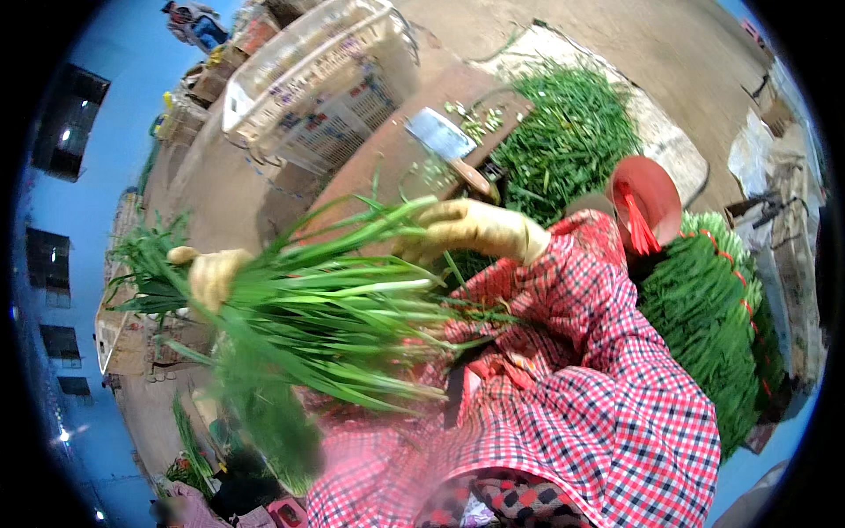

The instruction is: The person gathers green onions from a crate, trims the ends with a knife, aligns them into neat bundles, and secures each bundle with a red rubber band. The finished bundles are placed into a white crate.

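A loose bunch of long, flat-leaved green stalks (343,297), garlic chives by the look, spreads across the middle of the view. My gloved left hand (214,277) grips it around the leafy part, with leaf tips fanning out beyond. The pale stalk ends point towards my checked apron (561,422). Above those ends, my gloved right hand (472,228) touches the upper stalks. Leaves partly hide its fingers, so whether they pinch anything is unclear. Past that hand, a cleaver (441,133) with a wooden handle lies on a brown board (370,165), beside trimmed white stalk pieces (485,123).
A white plastic crate (323,92) stands beyond the board. Loose greens (568,132) are heaped on a pale mat (673,158). At my right are a red container (663,191) holding red ties and greens (700,317) bound with red ties. People (195,26) are farther off.
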Motion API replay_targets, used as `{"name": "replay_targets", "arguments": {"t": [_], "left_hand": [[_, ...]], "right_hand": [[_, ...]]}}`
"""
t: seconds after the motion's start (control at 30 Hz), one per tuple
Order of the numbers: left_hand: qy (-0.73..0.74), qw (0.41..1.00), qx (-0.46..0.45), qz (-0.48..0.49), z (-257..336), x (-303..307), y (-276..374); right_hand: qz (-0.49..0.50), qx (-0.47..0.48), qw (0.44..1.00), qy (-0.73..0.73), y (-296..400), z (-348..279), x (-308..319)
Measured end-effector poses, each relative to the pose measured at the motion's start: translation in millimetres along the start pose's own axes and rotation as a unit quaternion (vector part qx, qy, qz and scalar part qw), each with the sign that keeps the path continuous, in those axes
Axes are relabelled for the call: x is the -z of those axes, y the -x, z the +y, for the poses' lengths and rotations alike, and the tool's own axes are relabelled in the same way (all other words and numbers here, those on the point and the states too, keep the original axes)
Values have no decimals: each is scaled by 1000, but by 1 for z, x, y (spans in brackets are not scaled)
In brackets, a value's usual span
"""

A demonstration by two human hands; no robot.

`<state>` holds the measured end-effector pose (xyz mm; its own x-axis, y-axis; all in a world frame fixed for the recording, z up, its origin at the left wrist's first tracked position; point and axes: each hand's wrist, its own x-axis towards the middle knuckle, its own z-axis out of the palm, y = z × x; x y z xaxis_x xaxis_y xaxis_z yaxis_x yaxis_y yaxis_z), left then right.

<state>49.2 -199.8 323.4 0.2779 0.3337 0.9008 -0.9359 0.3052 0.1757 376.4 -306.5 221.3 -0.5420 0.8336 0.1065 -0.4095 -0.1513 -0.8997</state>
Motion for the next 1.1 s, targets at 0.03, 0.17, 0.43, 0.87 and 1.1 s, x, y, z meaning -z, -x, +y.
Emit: {"name": "replay_targets", "arguments": {"t": [0.03, 0.17, 0.43, 0.87, 1.1], "left_hand": [[10, 1000, -18, 15, 1, -12, -9], [-18, 1000, 21, 13, 14, -12, -24], [-43, 988, -78, 130, -33, -15, -16], [-87, 971, -113, 190, -57, -10, -3], [-77, 995, 10, 68, -4, 2, -4]], "right_hand": [[4, -8, 1000, -21, -10, -11, -27], [137, 57, 987, 68, -24, -7, -48], [274, 73, 923, -262, -4, 50, -14], [368, 15, 930, 14, 79, 10, 16], [267, 6, 770, 579, 93, -22, 33]]}}
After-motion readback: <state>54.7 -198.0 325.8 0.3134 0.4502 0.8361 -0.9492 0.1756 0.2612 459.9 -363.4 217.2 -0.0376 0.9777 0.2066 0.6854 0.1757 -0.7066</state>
